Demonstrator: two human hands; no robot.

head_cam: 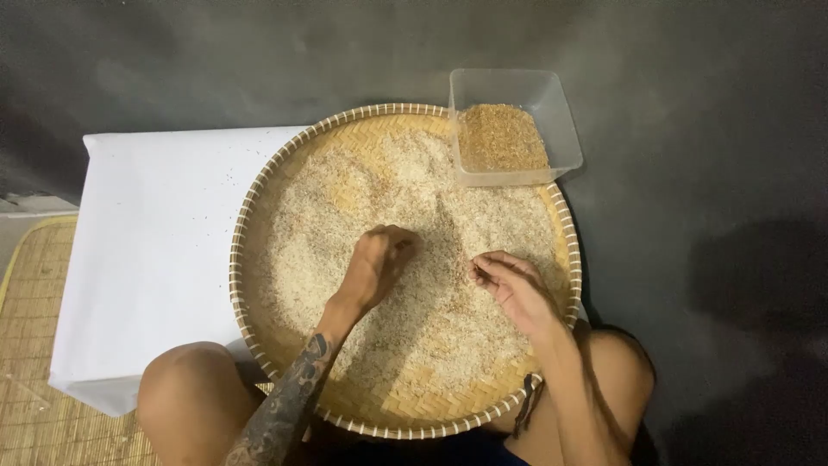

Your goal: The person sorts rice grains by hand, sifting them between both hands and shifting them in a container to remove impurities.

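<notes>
A large round woven bamboo tray [259, 185] rests across my lap, covered with a thin layer of pale rice grains [379, 185]. My left hand [379, 263] lies curled in the middle of the rice, fingertips down in the grains. My right hand [511, 285] hovers just right of it, thumb and fingers pinched together over the grains; whether it holds a grain is too small to see. A clear square plastic container [552, 108] sits on the tray's far right rim, holding browner unhusked grains [500, 138].
A white cloth [147, 259] lies under the tray's left side. A woven mat [30, 345] covers the floor at the far left. Dark grey floor [707, 216] lies to the right and beyond. My knees [185, 388] stick out below the tray.
</notes>
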